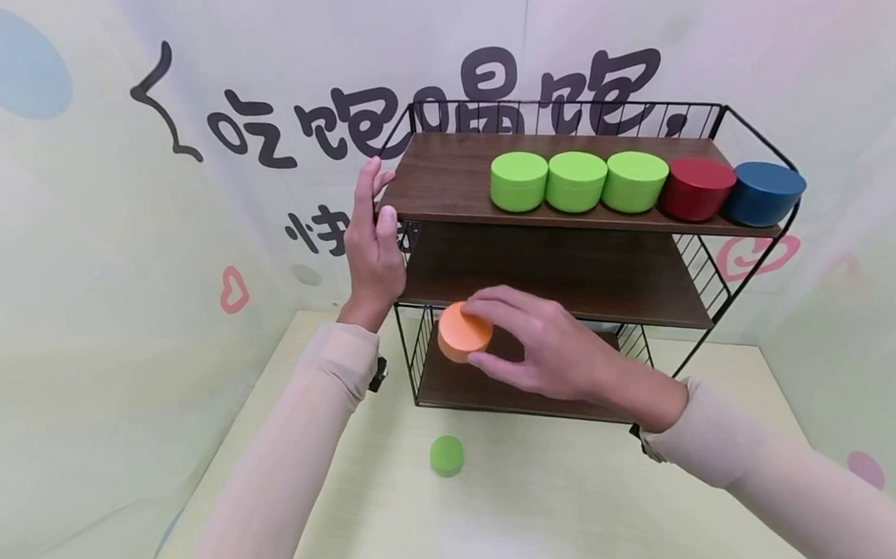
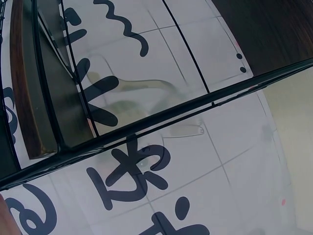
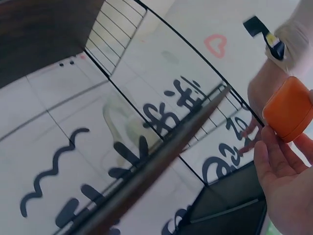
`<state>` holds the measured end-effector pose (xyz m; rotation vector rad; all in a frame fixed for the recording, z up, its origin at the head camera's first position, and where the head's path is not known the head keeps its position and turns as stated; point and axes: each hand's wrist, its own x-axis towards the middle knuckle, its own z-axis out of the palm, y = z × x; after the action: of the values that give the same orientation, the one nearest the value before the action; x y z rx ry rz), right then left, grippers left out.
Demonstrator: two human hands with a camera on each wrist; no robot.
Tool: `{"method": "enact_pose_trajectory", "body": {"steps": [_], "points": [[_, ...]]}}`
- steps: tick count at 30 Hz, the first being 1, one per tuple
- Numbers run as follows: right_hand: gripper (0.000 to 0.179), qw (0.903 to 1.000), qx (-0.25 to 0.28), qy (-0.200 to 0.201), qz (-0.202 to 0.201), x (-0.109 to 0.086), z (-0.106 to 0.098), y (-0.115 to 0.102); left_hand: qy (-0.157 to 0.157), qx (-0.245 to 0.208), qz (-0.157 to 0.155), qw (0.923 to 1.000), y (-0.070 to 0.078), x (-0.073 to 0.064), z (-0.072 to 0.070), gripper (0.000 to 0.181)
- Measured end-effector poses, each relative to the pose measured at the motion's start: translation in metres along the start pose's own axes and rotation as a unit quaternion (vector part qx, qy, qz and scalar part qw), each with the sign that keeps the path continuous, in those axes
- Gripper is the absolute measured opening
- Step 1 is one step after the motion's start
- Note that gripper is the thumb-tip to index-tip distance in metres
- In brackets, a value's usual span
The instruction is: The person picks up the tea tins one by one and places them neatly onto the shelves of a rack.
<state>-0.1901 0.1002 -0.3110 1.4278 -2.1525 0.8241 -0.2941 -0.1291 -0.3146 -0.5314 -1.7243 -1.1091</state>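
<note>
In the head view my right hand (image 1: 548, 342) pinches an orange round lidded tin (image 1: 464, 333) between thumb and fingers, in front of the lower tiers of a black wire rack with dark wood shelves (image 1: 552, 266). The right wrist view shows the same orange tin (image 3: 288, 110) held at the fingertips of the right hand (image 3: 288, 181). At the upper left corner of the rack, my left hand (image 1: 372, 254) holds the side of the top shelf (image 1: 443, 175). Only a sliver of that hand (image 2: 7, 218) appears in the left wrist view.
Along the top shelf's front right stands a row: several green tins (image 1: 576, 182), a dark red tin (image 1: 698, 189) and a blue tin (image 1: 763, 193). A green round tin (image 1: 446, 455) is on the pale table (image 1: 541, 509) before the rack. Behind hangs a printed backdrop (image 1: 274, 70).
</note>
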Motion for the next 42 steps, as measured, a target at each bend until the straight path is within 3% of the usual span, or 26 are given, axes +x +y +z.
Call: {"method": "enact_pose_trajectory", "body": {"steps": [12,26,42], "points": [[0.05,0.9986,-0.044,0.03,-0.003,0.041,-0.031,-0.003,-0.002,0.0,-0.006,1.0,-0.001,0.001,-0.003,0.055],[0.05,0.9937,-0.091,0.064,-0.013,0.072,-0.056,0.0,-0.003,0.004,-0.006,1.0,-0.003,0.0,-0.001,0.055],[0.044,0.9897,-0.108,0.068,0.065,0.092,-0.068,0.017,-0.004,0.001,0.002,1.0,-0.002,0.001,0.0,0.055]]}}
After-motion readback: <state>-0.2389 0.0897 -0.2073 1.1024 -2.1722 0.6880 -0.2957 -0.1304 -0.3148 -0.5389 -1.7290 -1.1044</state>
